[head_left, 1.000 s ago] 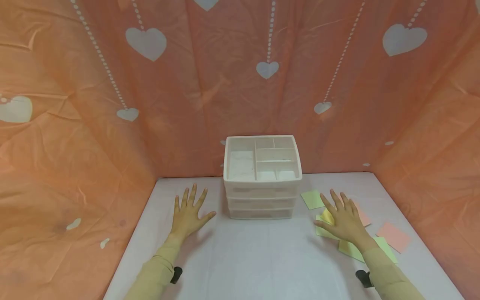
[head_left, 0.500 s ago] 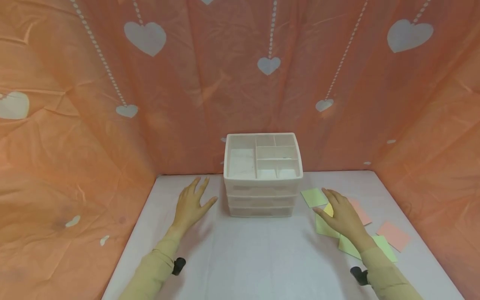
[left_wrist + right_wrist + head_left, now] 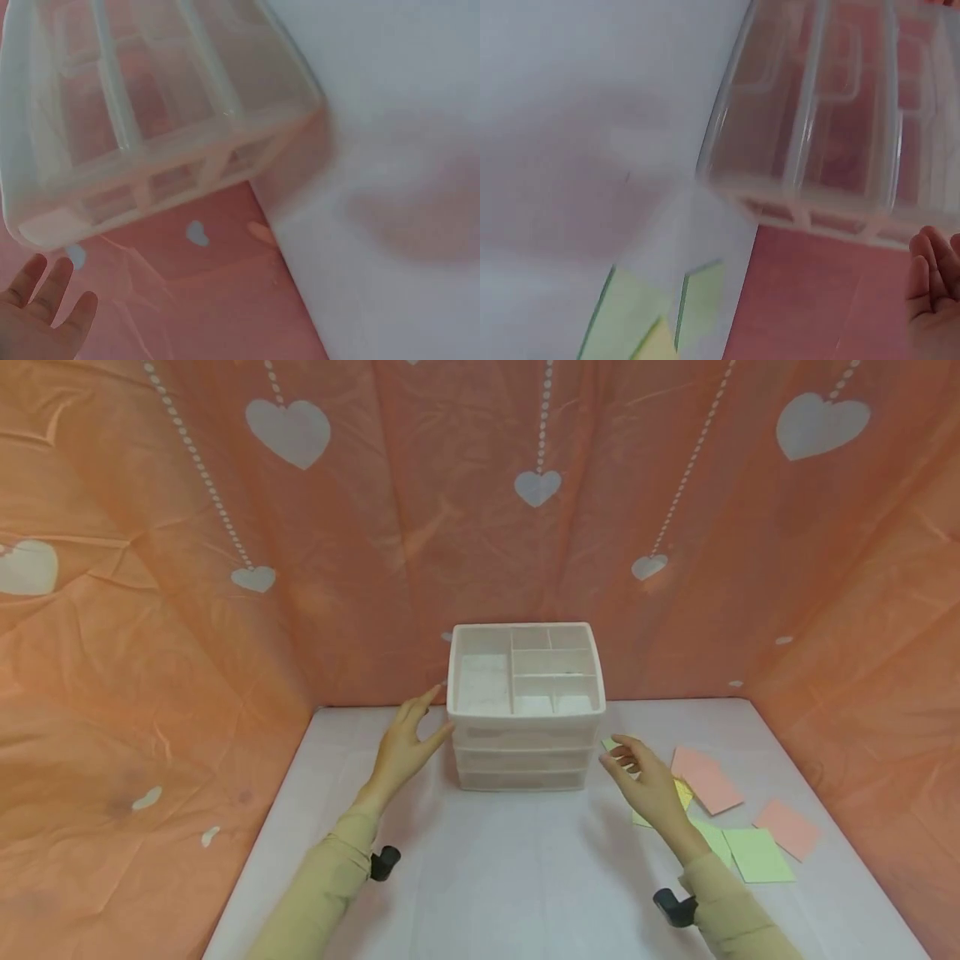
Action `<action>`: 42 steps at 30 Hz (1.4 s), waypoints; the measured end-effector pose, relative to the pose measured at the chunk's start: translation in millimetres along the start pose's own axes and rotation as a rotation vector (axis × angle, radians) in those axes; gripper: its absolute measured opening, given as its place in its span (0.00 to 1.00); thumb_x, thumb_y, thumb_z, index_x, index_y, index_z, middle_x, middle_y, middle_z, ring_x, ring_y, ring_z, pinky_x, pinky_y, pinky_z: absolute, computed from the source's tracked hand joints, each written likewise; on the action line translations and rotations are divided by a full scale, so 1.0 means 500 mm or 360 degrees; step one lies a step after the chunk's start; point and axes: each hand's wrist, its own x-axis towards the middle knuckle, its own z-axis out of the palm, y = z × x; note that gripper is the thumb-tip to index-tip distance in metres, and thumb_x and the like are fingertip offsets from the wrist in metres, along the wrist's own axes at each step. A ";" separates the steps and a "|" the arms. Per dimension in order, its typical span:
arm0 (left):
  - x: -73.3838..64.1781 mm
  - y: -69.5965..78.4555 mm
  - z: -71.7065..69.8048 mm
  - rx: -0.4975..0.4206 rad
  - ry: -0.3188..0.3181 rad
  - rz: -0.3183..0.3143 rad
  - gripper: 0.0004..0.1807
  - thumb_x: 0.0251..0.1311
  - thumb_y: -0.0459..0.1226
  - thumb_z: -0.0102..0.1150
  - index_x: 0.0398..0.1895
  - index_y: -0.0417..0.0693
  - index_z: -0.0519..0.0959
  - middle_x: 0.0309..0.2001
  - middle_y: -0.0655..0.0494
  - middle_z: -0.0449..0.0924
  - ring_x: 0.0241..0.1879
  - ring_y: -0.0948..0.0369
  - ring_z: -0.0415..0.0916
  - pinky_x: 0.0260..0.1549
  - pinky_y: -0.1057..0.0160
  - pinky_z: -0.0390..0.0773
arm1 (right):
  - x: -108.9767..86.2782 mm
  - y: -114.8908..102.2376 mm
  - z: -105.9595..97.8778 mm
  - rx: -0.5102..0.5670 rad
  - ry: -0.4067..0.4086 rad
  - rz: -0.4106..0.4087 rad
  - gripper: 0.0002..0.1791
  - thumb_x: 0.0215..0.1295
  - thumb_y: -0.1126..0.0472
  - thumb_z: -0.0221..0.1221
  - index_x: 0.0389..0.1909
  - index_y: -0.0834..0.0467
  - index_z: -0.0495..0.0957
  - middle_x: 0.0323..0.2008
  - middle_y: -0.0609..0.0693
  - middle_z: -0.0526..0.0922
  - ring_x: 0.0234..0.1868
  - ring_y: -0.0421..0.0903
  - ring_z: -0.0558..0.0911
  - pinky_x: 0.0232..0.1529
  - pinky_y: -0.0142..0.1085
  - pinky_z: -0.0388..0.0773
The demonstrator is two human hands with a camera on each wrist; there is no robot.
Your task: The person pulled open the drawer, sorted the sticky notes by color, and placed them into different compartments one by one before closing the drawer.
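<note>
A white plastic drawer organizer point(image 3: 525, 718) stands at the back middle of the table, with a divided tray on top and three translucent drawers below. My left hand point(image 3: 405, 747) is raised at its left side, fingertips near the upper front corner and nothing in the grasp. In the left wrist view the left fingers point(image 3: 51, 289) appear just beyond the organizer's side. Off the organizer's right side hovers my right hand point(image 3: 647, 781), fingers loosely bent and holding nothing. The right wrist view has the right fingers point(image 3: 930, 270) close to the organizer's lower edge.
Sticky notes lie on the right of the white table point(image 3: 510, 877): a green note point(image 3: 757, 856), a pink note point(image 3: 787, 828), another pink note point(image 3: 707, 779) and a yellow note point(image 3: 683, 792). An orange cloth with hearts point(image 3: 405, 527) encloses the back and sides.
Both hands have moved inward toward the organizer, the left one rightward and up, the right one leftward. Their spread fingers have drawn closer together and bent a little.
</note>
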 end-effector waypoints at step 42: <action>0.050 -0.025 0.037 -0.0745 -0.0324 -0.0273 0.24 0.61 0.48 0.56 0.61 0.61 0.70 0.58 0.42 0.72 0.53 0.48 0.77 0.45 0.58 0.80 | 0.044 -0.136 0.229 0.1876 0.0039 0.0878 0.15 0.66 0.64 0.54 0.49 0.68 0.68 0.29 0.39 0.84 0.29 0.33 0.81 0.35 0.24 0.77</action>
